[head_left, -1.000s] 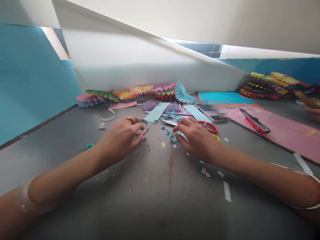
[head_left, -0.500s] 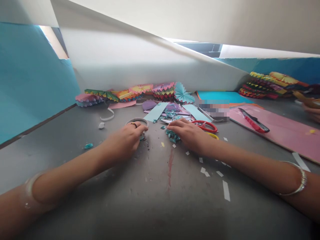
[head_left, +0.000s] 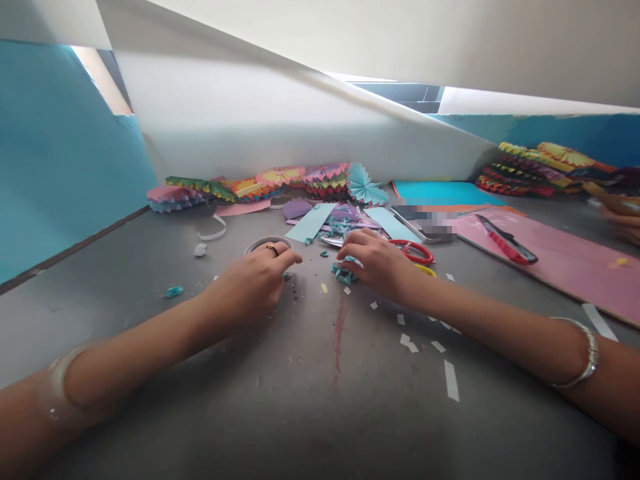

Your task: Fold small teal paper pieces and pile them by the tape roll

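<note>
Head view: your left hand [head_left: 253, 283] lies over the rim of a tape roll [head_left: 265, 243] at centre frame, well apart from your right hand [head_left: 376, 263], whose grip on the teal paper scraps [head_left: 345, 272] just beside it you cannot confirm; the next move calls for firm fingertips.

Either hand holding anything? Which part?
Left hand lies against the rim of a tape roll, grip unclear; right hand touches teal paper scraps with fingertips, pinch unclear.
</note>
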`<state>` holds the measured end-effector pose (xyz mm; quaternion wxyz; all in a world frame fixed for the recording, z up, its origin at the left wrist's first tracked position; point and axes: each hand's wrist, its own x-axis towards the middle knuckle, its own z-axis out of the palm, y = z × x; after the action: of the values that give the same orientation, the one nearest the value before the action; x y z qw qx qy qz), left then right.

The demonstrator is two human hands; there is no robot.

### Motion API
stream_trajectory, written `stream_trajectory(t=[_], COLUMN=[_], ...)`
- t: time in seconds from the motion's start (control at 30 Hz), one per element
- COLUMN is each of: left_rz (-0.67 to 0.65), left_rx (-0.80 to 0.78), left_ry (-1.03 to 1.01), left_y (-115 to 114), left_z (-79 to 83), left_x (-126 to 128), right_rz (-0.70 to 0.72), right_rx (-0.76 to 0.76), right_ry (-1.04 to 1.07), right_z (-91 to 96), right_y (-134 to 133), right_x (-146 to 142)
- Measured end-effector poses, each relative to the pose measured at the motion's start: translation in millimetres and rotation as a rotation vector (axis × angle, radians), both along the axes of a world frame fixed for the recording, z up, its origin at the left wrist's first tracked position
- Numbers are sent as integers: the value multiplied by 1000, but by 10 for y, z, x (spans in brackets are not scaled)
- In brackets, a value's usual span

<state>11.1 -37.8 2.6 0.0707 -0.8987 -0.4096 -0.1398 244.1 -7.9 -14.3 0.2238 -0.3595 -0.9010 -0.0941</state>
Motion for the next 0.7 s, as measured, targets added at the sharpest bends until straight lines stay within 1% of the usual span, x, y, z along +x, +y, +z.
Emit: stream_trajectory(t=[0.17,0.23,0.3,0.4,0.47,0.5,0.57,0.7], left_rz=[-59,-73,-69,-32,-18,-17,-26,-27], left_rx=[-43,-109,-263,-636,-857,-933,-1009,-1011], left_ry=[-98,-177,-330,-665,-808,-841,-877,-965], left_y=[-18,-32,-58,-114,-146,-155,-157,-129], left_z=[12,24,37,59,67,67,55,13], left_x=[14,27,54,111,137,140,128,87], right_rz=[35,52,82,171,249,281,324,351], right_rx=[-21,-29,-19,83,179,224,309,453], right_ry=[30,89,177,281,263,232,154,21], right_z=[-20,-18,-12,-1,1,2,7,45], right_y=[11,4,-22,-102,-169,-201,-255,-325], right_x=[-5,-12,-30,-78,-114,-129,-150,-146])
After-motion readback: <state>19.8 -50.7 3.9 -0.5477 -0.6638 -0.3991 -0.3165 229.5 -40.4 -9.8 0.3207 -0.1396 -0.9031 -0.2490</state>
